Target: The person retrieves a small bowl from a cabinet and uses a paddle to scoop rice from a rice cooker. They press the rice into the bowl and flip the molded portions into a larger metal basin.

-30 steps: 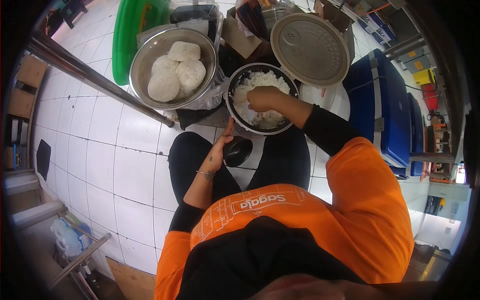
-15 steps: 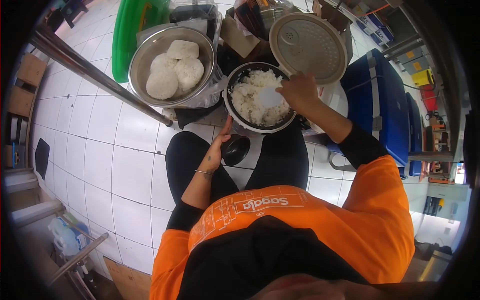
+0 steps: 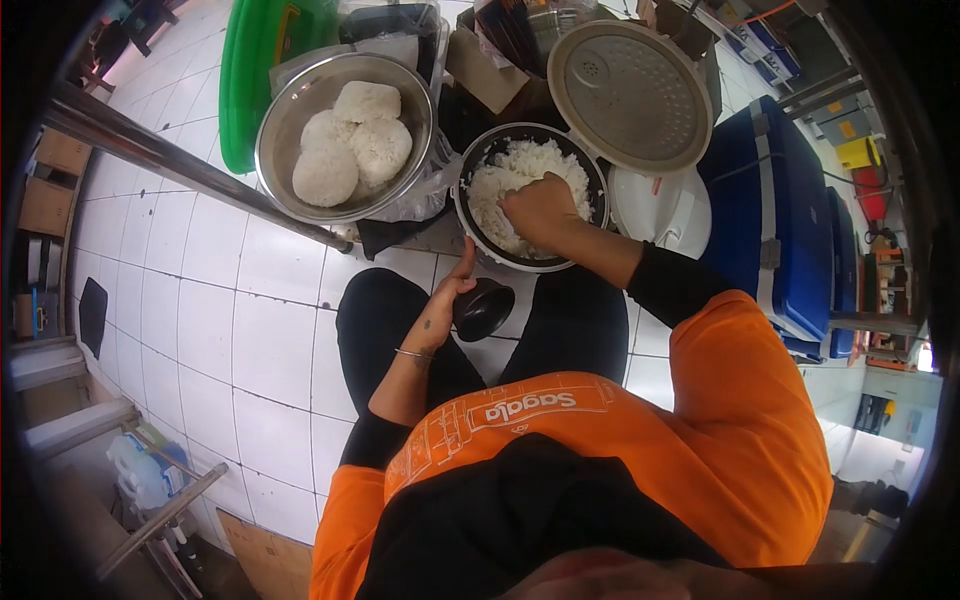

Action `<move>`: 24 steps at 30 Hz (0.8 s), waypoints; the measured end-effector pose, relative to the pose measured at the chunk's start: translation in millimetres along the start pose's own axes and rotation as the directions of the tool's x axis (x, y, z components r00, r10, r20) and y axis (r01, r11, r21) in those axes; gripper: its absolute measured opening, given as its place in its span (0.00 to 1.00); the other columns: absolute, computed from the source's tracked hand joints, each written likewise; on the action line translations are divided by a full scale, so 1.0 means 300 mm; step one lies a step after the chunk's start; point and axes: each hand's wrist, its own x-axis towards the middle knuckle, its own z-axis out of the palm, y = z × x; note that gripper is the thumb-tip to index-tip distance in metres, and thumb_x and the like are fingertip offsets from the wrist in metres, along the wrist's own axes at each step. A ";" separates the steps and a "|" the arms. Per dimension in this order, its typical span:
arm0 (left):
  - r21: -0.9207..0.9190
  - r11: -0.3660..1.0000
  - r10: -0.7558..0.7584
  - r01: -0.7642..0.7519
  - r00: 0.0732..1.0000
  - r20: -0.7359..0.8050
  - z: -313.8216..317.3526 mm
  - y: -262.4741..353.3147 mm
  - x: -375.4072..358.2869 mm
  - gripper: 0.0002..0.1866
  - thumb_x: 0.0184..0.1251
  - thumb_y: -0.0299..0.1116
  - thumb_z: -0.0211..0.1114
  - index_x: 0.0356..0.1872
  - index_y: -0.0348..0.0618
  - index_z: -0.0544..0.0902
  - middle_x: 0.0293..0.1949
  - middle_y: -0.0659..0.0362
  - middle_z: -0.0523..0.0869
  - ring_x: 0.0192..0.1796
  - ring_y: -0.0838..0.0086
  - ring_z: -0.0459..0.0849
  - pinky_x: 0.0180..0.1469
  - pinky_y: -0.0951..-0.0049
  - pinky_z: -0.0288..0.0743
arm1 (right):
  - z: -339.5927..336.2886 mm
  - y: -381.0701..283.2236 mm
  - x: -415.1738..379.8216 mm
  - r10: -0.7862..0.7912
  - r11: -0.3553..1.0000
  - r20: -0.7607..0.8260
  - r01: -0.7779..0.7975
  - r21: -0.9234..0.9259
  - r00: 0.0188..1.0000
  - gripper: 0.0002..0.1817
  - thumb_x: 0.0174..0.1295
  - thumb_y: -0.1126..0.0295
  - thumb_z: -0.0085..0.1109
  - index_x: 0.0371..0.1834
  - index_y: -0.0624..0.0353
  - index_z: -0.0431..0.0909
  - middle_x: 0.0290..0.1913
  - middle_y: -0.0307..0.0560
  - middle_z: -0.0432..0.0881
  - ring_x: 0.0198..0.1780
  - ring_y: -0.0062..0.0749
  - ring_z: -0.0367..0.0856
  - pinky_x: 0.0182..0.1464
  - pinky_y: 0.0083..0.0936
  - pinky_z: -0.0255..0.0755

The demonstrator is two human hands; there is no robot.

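Observation:
A pot of cooked white rice [image 3: 468, 225] stands in front of my knees, its dark inside and pale rim showing. My right hand [image 3: 545, 215] is closed over the rice [image 3: 545, 160], gripping a white rice paddle now hidden beneath the hand. My left hand [image 3: 448, 295] has its fingers stretched out, fingertips up against the pot's near left side. Close by that palm is a dark round bowl [image 3: 484, 309], between my legs. Left of the pot, a steel bowl [image 3: 272, 190] holds several rounded mounds of rice [image 3: 378, 148].
A round perforated lid [image 3: 640, 110] stands open behind the pot, with a white appliance [image 3: 665, 205] below it. Blue cooler boxes [image 3: 765, 220] line the right side. A metal rail [image 3: 190, 162] crosses at left, near a green tub [image 3: 240, 100].
My right hand has moved left and down from the pot's right edge to over the middle of the rice, covering the paddle. My left hand stays at the pot's side.

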 end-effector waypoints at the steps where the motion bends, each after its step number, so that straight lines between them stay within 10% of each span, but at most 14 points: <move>1: -0.001 1.000 -0.003 0.003 1.000 -0.001 0.003 -0.004 0.001 0.43 0.59 0.43 0.50 0.75 0.38 0.46 0.77 0.50 0.45 0.78 0.67 0.42 0.74 0.74 0.34 | 0.005 -0.007 0.007 -0.001 1.000 0.003 0.001 0.002 1.000 0.14 0.66 0.58 0.51 0.31 0.51 0.84 0.26 0.44 0.85 0.31 0.36 0.85 0.44 0.32 0.69; 7: 0.017 1.000 0.014 -0.014 1.000 -0.009 -0.002 -0.015 0.006 0.44 0.58 0.43 0.50 0.75 0.37 0.45 0.76 0.49 0.44 0.78 0.66 0.41 0.74 0.74 0.33 | 0.041 -0.012 0.043 -0.035 0.999 -0.033 0.035 -0.001 0.999 0.11 0.60 0.67 0.52 0.40 0.44 0.86 0.32 0.41 0.87 0.34 0.32 0.86 0.45 0.30 0.69; 18: 0.002 1.000 0.021 -0.021 0.998 -0.063 0.041 -0.005 -0.002 0.42 0.60 0.40 0.49 0.75 0.38 0.45 0.76 0.49 0.46 0.78 0.66 0.43 0.74 0.74 0.34 | 0.118 0.105 -0.063 0.111 0.879 -0.184 -0.010 0.477 0.977 0.18 0.62 0.49 0.52 0.28 0.45 0.87 0.16 0.44 0.79 0.24 0.43 0.79 0.44 0.36 0.70; 24: 0.008 0.999 0.043 -0.043 0.997 -0.071 0.031 -0.008 -0.006 0.41 0.62 0.41 0.49 0.75 0.39 0.47 0.76 0.49 0.50 0.78 0.65 0.45 0.74 0.73 0.35 | 0.119 0.145 -0.066 0.062 0.902 -0.255 0.055 0.428 0.965 0.20 0.63 0.47 0.51 0.27 0.46 0.87 0.16 0.45 0.78 0.24 0.43 0.79 0.44 0.37 0.71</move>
